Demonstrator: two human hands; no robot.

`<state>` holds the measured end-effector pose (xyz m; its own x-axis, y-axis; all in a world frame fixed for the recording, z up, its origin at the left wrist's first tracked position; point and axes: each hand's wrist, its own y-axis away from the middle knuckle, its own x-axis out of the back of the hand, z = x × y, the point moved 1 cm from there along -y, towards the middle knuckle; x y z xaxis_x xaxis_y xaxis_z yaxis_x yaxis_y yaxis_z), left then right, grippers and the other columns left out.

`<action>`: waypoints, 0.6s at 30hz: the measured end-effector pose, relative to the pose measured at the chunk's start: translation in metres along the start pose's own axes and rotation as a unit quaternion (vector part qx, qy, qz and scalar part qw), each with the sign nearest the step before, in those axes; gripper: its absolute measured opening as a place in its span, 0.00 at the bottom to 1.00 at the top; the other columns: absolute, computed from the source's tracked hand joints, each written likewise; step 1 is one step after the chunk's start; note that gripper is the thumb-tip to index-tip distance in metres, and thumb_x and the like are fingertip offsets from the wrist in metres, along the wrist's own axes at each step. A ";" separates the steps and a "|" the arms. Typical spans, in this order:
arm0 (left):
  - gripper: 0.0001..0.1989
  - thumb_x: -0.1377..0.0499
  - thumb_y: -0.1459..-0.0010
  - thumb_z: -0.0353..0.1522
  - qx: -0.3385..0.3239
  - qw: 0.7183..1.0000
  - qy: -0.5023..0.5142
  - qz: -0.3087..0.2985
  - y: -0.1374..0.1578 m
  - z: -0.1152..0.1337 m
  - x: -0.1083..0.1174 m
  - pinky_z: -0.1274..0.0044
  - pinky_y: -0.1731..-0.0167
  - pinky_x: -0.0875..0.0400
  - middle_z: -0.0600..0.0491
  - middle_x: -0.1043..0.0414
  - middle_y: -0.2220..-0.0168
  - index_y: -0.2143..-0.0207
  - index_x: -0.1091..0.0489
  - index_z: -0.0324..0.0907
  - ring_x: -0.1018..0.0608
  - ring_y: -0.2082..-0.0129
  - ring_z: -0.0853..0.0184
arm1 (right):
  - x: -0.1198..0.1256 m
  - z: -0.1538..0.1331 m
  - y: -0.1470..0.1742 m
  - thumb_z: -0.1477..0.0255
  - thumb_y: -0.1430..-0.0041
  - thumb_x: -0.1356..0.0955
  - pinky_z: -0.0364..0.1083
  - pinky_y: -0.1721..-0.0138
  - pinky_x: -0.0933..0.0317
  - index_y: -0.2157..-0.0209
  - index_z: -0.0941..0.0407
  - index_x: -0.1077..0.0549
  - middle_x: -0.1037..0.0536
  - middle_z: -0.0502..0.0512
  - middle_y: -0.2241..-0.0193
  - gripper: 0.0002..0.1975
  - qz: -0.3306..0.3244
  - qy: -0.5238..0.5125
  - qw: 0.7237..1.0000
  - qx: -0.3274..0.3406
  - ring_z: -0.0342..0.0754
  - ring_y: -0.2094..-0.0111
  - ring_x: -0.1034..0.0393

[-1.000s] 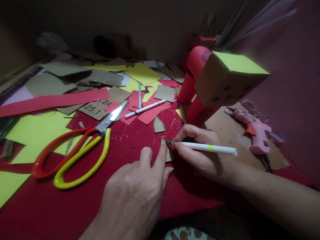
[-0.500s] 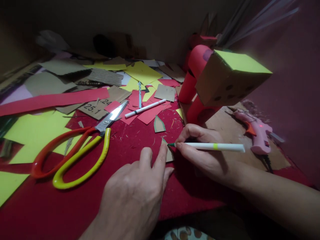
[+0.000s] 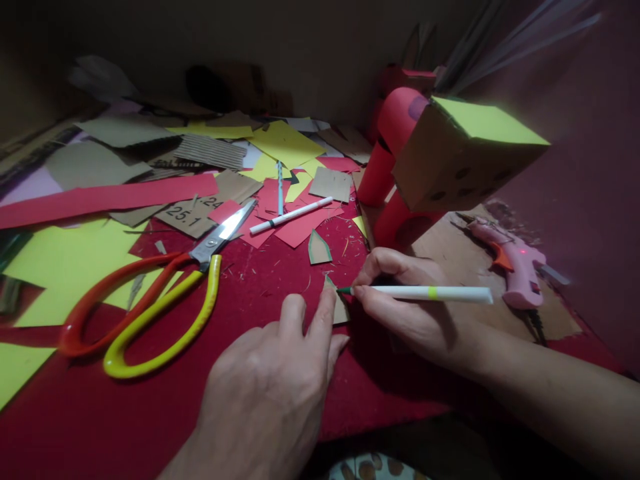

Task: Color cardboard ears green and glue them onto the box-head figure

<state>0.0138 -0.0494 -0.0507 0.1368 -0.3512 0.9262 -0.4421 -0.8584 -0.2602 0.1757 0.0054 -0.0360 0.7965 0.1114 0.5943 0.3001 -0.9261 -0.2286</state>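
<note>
We have a red-topped table (image 3: 240, 427) before us. Directly on it, near the middle, lie a card (image 3: 319, 251) outlined in green and, nearer us, a second card (image 3: 341, 312). To our left rest scissors (image 3: 204, 253), overlapping yellow sheets (image 3: 55, 263); to our right, a brown board (image 3: 450, 273) lies flat.
</note>
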 end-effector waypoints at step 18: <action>0.21 0.51 0.37 0.36 -0.002 1.000 -0.003 0.008 0.001 -0.001 0.000 0.75 0.84 0.47 0.54 0.37 0.74 0.43 0.35 0.45 0.33 0.84 0.69 | -0.001 0.000 0.000 0.81 0.49 0.34 0.35 0.82 0.48 0.76 0.57 0.32 0.31 0.44 0.81 0.06 0.016 0.001 1.000 -0.015 0.36 0.80 0.40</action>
<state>0.0127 -0.0499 -0.0509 0.1344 -0.3675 0.9203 -0.4478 -0.8510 -0.2744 0.1755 0.0051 -0.0368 0.8041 0.0807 0.5890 0.2588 -0.9395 -0.2246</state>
